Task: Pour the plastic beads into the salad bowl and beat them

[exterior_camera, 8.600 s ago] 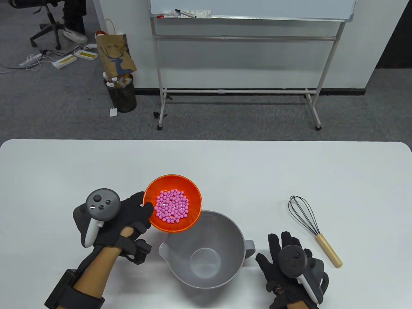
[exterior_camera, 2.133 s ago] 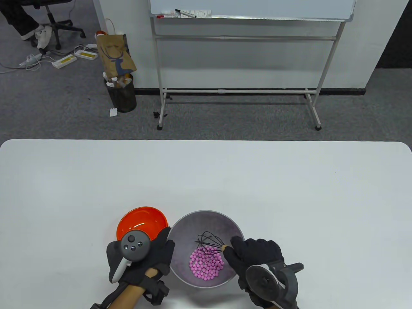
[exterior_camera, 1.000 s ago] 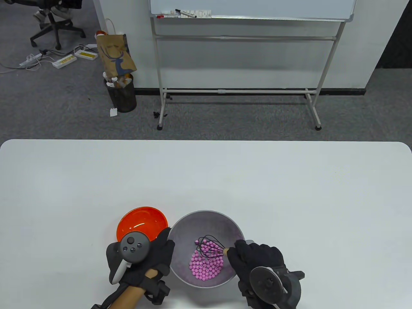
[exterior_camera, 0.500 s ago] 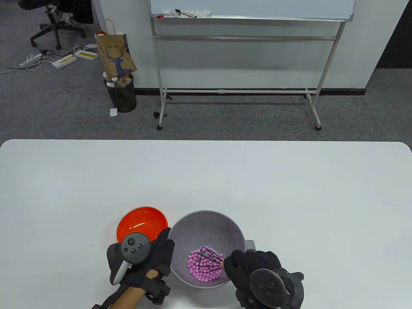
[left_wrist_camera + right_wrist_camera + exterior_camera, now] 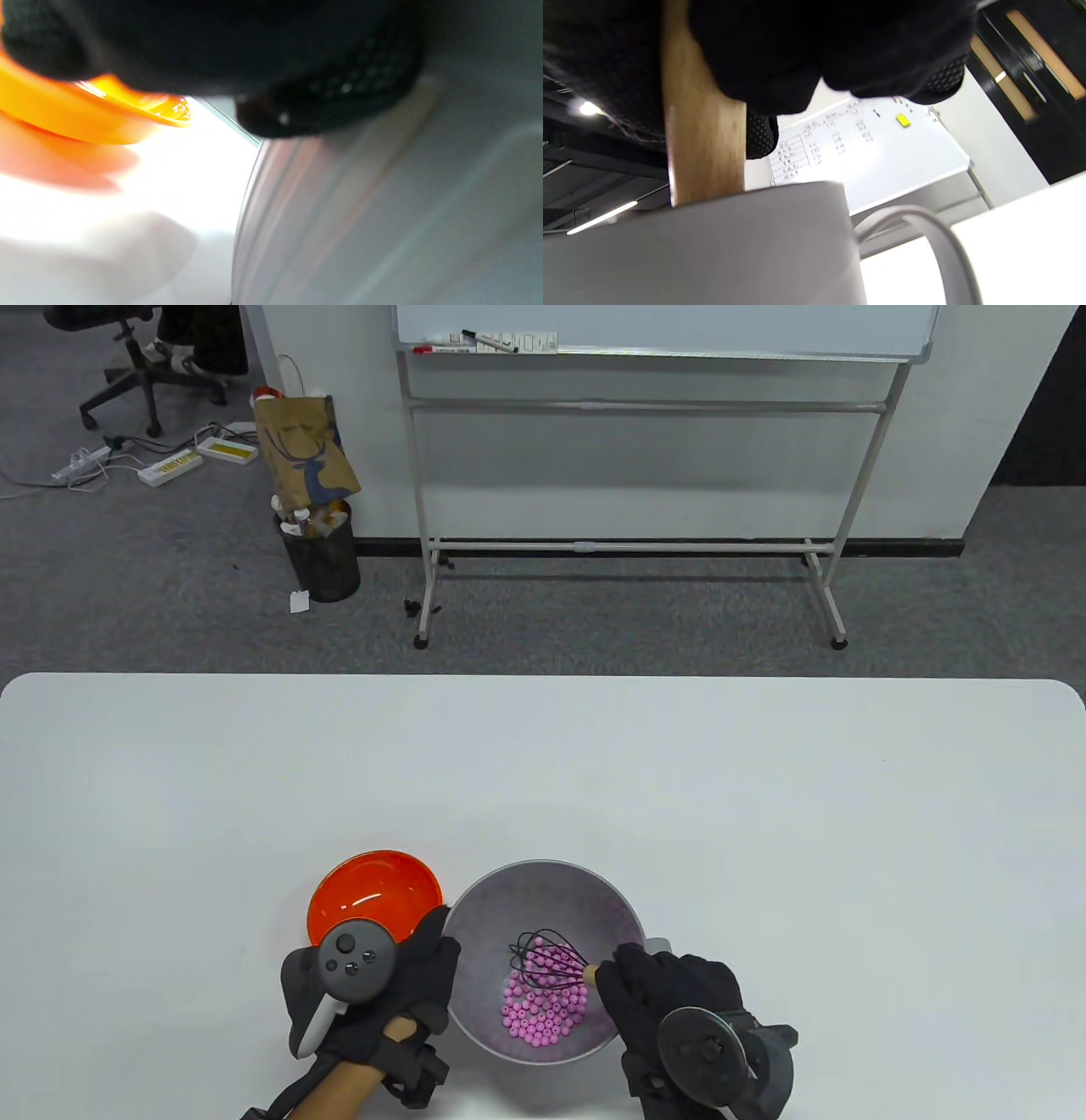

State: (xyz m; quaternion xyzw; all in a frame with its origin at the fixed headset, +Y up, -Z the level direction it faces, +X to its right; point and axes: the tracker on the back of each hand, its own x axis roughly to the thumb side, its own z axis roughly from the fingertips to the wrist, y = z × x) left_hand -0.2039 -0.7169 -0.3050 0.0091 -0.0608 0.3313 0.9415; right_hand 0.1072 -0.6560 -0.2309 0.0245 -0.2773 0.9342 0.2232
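Whisk in the salad bowl, beads under the wires, both hands busy.

Grey salad bowl (image 5: pixel 543 899) sits at the near edge of the white table (image 5: pixel 764 814), handle on its right side. Pink plastic beads (image 5: pixel 543 1014) pile in the bottom, near side of the bowl. Right hand (image 5: pixel 670 997) is clenched round the wooden handle of the whisk (image 5: pixel 547 960); the black wire head is down among the beads, handle angled up to the right over the rim. Left hand (image 5: pixel 399 984) grips the bowl's left rim, fingers on the outer wall, with fingertips (image 5: pixel 331 101) against the grey wall in the left wrist view. Orange bowl (image 5: pixel 373 891) stands empty just left of the salad bowl, partly behind the left hand's tracker.
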